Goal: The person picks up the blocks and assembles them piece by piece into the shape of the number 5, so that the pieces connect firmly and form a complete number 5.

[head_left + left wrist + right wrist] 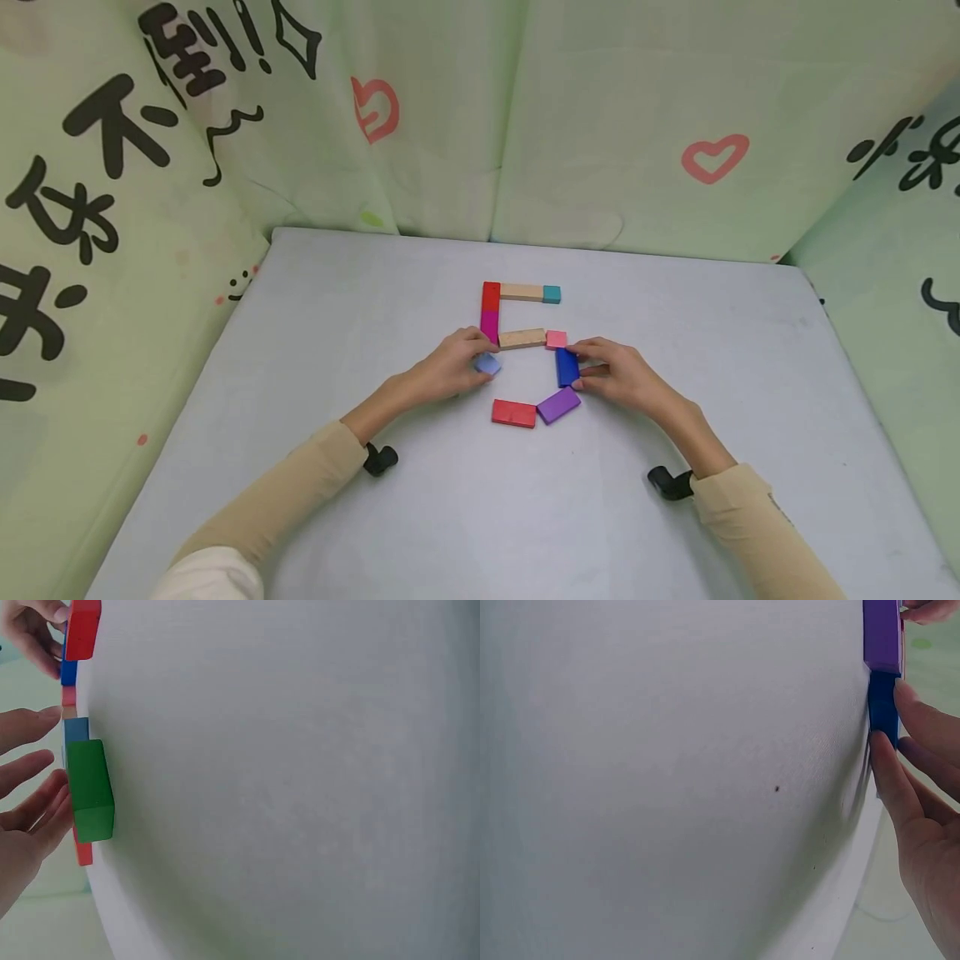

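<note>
My left hand [452, 365] holds a light blue block [487, 363] between thumb and fingertips, low over the white table. In the left wrist view a green block [90, 787] lies in front of the fingers, with the blue one partly behind it. The green block is hidden from the head view. My right hand [622, 375] pinches a dark blue block [567, 367] at its ends. That block lies between a pink block [556, 339] and a tilted purple block [558, 406]. Left of the purple one lies a red block [513, 413].
Farther back, another red block [491, 296] and a magenta block [489, 324] form an upright line. A wooden block [521, 292] and a teal block [551, 294] extend right from its top. A second wooden block [522, 338] runs towards the pink one. Printed curtains [600, 125] surround the table [337, 275].
</note>
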{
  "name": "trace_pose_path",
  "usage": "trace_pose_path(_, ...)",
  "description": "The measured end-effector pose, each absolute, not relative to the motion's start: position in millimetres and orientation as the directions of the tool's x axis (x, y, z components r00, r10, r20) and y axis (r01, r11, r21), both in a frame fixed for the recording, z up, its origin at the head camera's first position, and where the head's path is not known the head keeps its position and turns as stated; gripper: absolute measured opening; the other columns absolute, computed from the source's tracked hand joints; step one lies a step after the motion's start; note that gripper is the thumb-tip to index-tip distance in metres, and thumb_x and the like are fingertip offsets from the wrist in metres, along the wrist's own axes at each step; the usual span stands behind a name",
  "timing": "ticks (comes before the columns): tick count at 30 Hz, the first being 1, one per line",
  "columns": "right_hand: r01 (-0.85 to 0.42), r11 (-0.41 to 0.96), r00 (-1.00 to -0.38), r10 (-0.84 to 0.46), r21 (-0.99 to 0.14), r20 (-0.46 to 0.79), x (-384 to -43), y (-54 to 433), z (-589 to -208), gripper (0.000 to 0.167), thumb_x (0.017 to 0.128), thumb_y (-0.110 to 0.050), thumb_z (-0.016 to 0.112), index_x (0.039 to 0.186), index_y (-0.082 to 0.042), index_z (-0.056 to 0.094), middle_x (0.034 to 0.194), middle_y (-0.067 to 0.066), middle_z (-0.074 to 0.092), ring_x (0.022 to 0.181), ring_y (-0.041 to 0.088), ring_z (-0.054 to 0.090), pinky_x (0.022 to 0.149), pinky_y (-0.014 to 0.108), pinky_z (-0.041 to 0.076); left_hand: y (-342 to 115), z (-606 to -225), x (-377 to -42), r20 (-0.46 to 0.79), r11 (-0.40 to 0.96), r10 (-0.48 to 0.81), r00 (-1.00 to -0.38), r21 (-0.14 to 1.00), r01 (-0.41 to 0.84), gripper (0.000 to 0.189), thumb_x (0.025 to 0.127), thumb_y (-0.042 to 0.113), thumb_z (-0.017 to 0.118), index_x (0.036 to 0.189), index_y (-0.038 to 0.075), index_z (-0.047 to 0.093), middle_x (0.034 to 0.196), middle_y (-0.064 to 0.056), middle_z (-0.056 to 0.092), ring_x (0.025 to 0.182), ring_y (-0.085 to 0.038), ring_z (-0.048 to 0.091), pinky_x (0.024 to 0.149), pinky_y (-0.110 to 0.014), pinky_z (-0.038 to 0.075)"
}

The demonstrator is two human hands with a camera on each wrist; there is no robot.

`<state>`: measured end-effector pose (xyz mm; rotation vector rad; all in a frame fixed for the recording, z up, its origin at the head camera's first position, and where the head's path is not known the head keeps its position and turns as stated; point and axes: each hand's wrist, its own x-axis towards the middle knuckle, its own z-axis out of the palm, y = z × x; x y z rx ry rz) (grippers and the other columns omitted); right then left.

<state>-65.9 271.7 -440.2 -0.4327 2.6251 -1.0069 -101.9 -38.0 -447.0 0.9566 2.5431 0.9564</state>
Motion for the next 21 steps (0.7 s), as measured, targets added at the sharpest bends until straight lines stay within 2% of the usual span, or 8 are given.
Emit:
trace_pose_path(7,-0.179,0.696,-0.911,-0.385,-0.695,-0.151,-65,274,-441,0.055,0.091,-0.002,0.076,0.142,0.003,0.057,0.140,0.025,0.057,0.121,0.041,0.065,0.098,0.047,0.056,-35,-454,-105,-0.046,0.579,0.680,-0.732,0.646,0.497,0.039,0.091,0.010,0.079,0.127,-0.001,0.070,0.125,-0.014,0.064,0.113,-0.025,0.059,0.093,-0.031,0.058)
trace_pose_path(13,-0.178,0.696,-0.911,-0.383,-0.696,-0.150,-65,272,-442,0.056,0.090,-0.002,0.077,0.143,0.002,0.056,0.140,0.024,0.058,0.120,0.040,0.065,0.097,0.046,0.056,-33,-453,-100,-0.075,0.587,0.688,-0.722,0.642,0.493,0.038,0.093,0.009,0.076,0.128,-0.003,0.069,0.130,-0.016,0.061,0.119,-0.027,0.057,0.098,-0.034,0.057)
trace_pose_path(21,-0.157,0.687,-0.916,-0.371,-0.709,-0.156,-64,272,-441,0.057,0.091,-0.001,0.076,0.143,0.006,0.055,0.139,0.026,0.058,0.117,0.040,0.067,0.096,0.045,0.057,-35,-450,-94,-0.056,0.578,0.702,-0.710,0.626,0.523,0.037,0.093,0.008,0.076,0.127,-0.005,0.069,0.129,-0.016,0.061,0.119,-0.027,0.057,0.100,-0.035,0.056)
